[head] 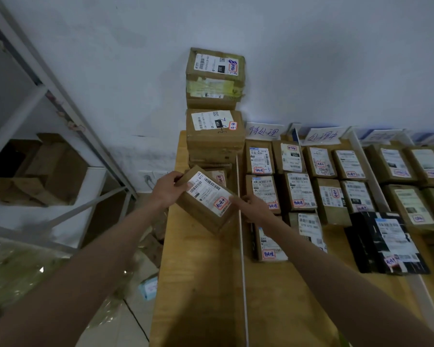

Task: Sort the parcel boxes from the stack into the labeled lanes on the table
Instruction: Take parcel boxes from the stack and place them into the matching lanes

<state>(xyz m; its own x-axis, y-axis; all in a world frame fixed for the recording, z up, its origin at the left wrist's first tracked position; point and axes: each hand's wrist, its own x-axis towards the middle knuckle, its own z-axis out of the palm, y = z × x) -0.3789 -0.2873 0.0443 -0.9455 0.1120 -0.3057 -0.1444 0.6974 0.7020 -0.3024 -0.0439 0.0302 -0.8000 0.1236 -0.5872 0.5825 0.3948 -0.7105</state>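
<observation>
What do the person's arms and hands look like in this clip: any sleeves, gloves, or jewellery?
Both forearms are bare all the way to the frame's lower edge, so no sleeves show. The left hand and right hand wear no gloves. No watch, bracelet or ring is visible, though the dim, slightly blurred picture could hide something small.

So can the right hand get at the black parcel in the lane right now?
Probably not at once: the right hand is holding the tilted box along with the left hand. Otherwise nothing covers the black parcel.
</observation>
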